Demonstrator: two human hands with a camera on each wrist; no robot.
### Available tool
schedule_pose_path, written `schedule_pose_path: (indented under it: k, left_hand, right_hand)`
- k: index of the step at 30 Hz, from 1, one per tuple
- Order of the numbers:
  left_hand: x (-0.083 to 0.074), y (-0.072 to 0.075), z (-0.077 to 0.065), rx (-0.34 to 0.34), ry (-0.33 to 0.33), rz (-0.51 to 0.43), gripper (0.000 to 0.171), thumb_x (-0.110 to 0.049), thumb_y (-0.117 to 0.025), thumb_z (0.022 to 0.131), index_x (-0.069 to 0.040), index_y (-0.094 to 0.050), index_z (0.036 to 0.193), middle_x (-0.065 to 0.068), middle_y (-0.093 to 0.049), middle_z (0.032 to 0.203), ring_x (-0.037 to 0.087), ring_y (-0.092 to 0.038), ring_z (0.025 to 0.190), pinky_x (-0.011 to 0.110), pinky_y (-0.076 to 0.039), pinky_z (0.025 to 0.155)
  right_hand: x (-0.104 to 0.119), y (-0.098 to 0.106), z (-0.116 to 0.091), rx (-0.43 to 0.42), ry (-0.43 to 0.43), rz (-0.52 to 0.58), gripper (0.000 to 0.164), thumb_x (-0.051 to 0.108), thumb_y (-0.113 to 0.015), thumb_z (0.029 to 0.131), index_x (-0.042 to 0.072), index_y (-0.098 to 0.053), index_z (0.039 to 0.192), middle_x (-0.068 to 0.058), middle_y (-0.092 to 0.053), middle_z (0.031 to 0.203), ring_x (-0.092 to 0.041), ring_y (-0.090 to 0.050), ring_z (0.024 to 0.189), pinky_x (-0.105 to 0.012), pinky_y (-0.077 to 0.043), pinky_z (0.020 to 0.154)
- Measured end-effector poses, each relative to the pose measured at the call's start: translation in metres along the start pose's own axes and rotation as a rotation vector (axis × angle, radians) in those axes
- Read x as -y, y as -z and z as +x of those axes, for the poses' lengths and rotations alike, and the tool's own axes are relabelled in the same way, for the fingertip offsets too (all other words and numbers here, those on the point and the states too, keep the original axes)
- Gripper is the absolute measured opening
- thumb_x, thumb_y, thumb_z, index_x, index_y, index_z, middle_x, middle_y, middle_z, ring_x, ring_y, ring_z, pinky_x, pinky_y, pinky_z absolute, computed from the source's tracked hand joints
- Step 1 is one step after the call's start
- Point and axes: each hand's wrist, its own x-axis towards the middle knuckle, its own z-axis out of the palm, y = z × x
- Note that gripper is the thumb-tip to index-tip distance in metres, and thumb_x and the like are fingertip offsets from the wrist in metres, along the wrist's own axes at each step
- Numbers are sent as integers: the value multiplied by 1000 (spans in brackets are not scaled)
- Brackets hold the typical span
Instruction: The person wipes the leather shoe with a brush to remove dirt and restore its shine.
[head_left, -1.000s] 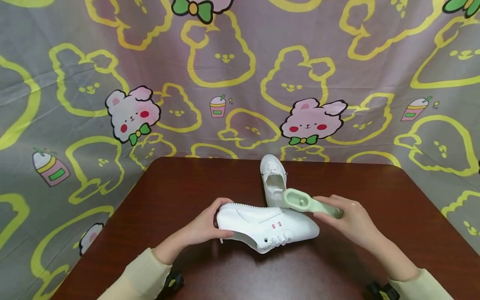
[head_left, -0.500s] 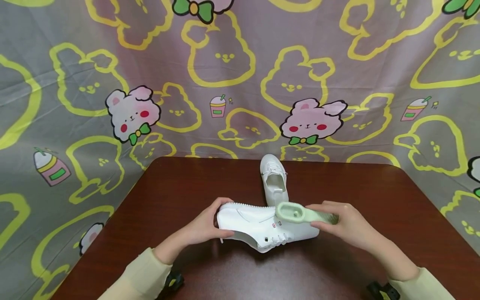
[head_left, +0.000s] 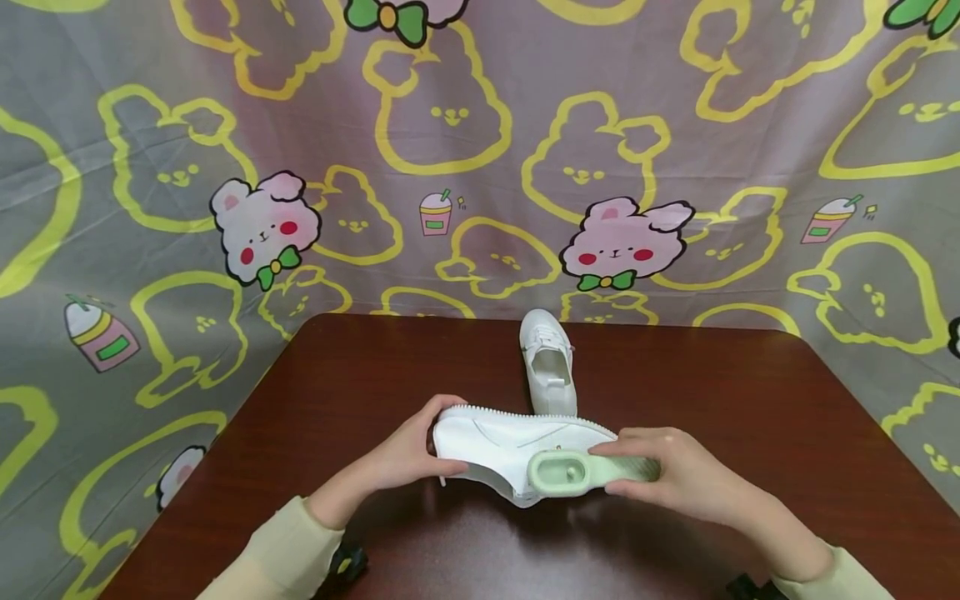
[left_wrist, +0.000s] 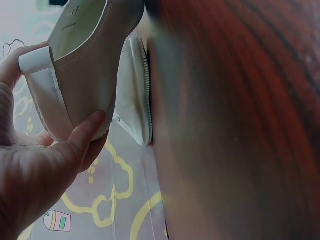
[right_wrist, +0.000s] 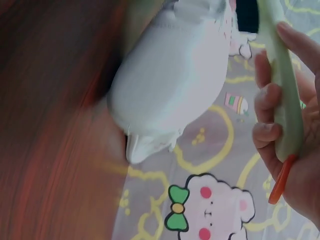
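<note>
A white lace-up shoe (head_left: 480, 442) is tipped on its side above the table, toe to the right, sole edge facing away. My left hand (head_left: 401, 454) grips it by the heel; in the left wrist view the thumb and fingers wrap the shoe's heel (left_wrist: 82, 95). My right hand (head_left: 682, 471) holds a pale green brush (head_left: 600, 472) by its handle, and the brush head lies over the laces. An orange loop (right_wrist: 283, 180) hangs from the handle end in the right wrist view, where dark bristles (right_wrist: 247, 17) face the shoe. Whether they touch it is hidden.
A second white shoe (head_left: 551, 387) stands upright behind the held one, toe pointing to the back. The dark red-brown table (head_left: 390, 358) ends at a patterned cloth (head_left: 480, 167) with rabbit drawings, hanging at the back and sides.
My right hand has drawn the brush from the shoe's far sole edge near the toe toward me and leftward, down its side to the laces. The left hand and both shoes look unmoved.
</note>
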Motion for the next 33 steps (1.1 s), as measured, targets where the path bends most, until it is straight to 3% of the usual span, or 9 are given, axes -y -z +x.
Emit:
schedule_pose_path:
  k: [4, 12, 16, 19, 23, 27, 33]
  left_hand:
    - [1, 0, 0, 2, -2, -4, 72, -22, -83, 78, -10, -41, 134, 6, -51, 126, 23, -49, 111, 35, -42, 90]
    - [1, 0, 0, 3, 1, -13, 72, -20, -83, 78, -8, -41, 135, 7, -52, 124, 23, -49, 108, 37, -44, 87]
    - [1, 0, 0, -2, -2, 3, 71, -20, -83, 78, -8, -42, 134, 7, -52, 124, 23, -49, 108, 36, -43, 88]
    - [1, 0, 0, -5, -4, 6, 70, -20, -83, 78, -10, -42, 134, 6, -52, 124, 23, -50, 108, 36, -44, 87]
    - [1, 0, -1, -2, -4, -2, 71, -20, -83, 78, -10, -42, 134, 6, -52, 124, 23, -49, 107, 36, -45, 86]
    - [0, 0, -1, -1, -2, -5, 72, -20, -83, 77, -10, -41, 135, 5, -51, 125, 22, -49, 108, 34, -44, 87]
    - [1, 0, -1, -1, 15, 4, 72, -19, -84, 76, -12, -41, 135, 4, -51, 125, 21, -50, 109, 31, -44, 87]
  right_hand:
    - [-1, 0, 1, 3, -33, -56, 37, 27, -82, 79, 26, -71, 115, 21, -57, 89, 2, -49, 71, -14, -39, 60]
    - [-18, 10, 2, -167, -249, -200, 35, 23, -83, 78, 22, -73, 112, 18, -58, 83, -4, -47, 67, -23, -38, 56]
    - [-15, 10, 3, -216, -240, -200, 36, 21, -84, 77, 22, -73, 111, 19, -57, 80, -4, -45, 66, -22, -37, 55]
    - [-7, 8, 4, -164, -135, -105, 39, 17, -84, 76, 24, -72, 113, 19, -56, 83, -2, -47, 66, -17, -39, 56]
    - [5, 1, 4, -12, -13, -32, 41, 21, -84, 76, 26, -71, 115, 18, -60, 93, 1, -52, 73, -13, -41, 61]
    - [9, -1, 5, 55, -35, -83, 36, 32, -82, 79, 28, -72, 113, 18, -63, 99, 0, -56, 80, -17, -44, 65]
    - [-9, 8, 6, -33, -153, -120, 35, 27, -81, 80, 29, -71, 114, 21, -57, 85, -1, -48, 68, -21, -41, 58]
